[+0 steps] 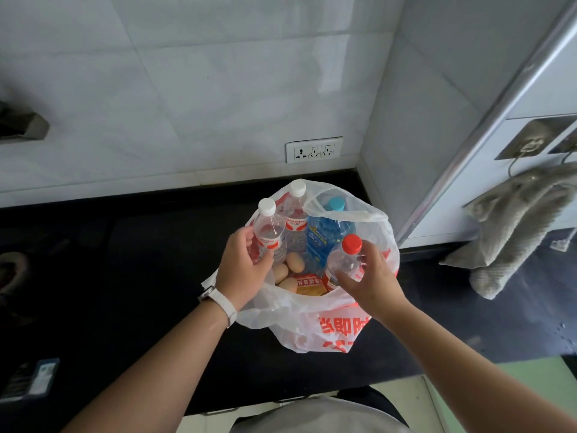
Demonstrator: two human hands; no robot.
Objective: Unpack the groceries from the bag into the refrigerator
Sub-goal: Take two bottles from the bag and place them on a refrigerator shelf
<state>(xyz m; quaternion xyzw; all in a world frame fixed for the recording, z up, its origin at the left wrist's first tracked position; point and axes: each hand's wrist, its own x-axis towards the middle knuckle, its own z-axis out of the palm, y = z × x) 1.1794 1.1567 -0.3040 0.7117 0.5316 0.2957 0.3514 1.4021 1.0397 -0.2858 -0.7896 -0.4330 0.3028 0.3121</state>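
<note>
Bag (315, 326) on countertop (125, 276), between both hands. Left hand (242, 270) around front-left bottle (268, 232); eggs (288, 270) just right of it. Right hand (371, 276) on front-right bottle (343, 260).

The clear white-capped plastic bottle (295, 218) at centre frame reads "Wahaha"; red characters on the white plastic bag (312, 334) are illegible.
</note>
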